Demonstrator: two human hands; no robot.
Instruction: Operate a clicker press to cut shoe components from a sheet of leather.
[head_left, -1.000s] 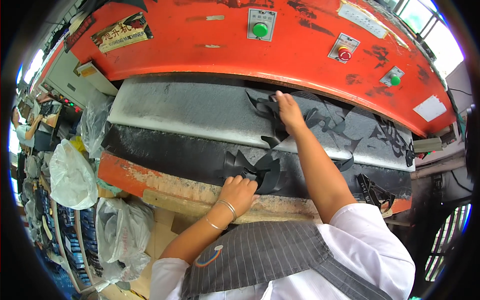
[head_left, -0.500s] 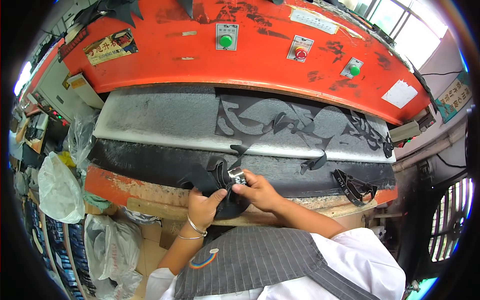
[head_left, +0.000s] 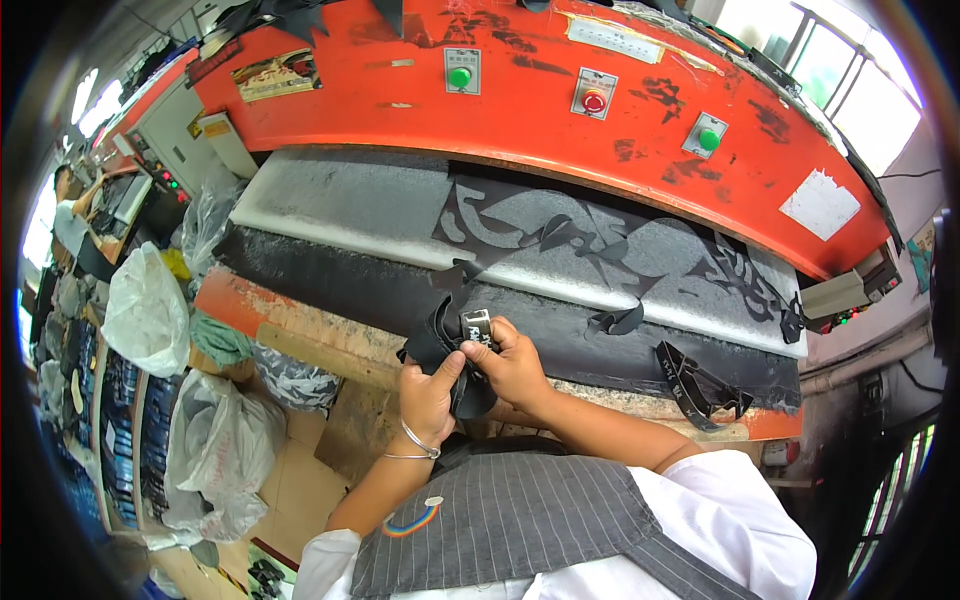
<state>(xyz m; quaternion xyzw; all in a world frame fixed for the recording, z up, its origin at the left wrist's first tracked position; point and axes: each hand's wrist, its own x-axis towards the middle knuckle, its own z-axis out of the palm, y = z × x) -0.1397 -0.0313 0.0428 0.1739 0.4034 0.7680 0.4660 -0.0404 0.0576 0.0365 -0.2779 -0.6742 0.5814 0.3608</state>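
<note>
Two bare hands meet near the centre of the frame, close together, both closed with their thumbs on what they hold. The left hand (head_left: 425, 405) pinches one floppy bundle of matte black sheet pieces (head_left: 433, 335); how many layers it has cannot be told. The right hand (head_left: 518, 375) grips one stiff black band with white markings (head_left: 477, 325), just beside the bundle.

A second angular black looped band with white markings (head_left: 676, 375) lies at the lower right, on the long black ledge (head_left: 330, 278) of the machine bed. Above that ledge, one long grey slab with a pale front edge (head_left: 330, 195) carries one thin black sheet with curved cut-outs and curled strips (head_left: 610, 235), right of centre.

Across the top, one scuffed orange-red metal panel (head_left: 520, 110) bears three round buttons: two green (head_left: 460, 77) and one red (head_left: 593, 101) between them. At the left are two whitish translucent plastic bags (head_left: 148, 310), and one other person (head_left: 75, 215) stands at the upper left.
</note>
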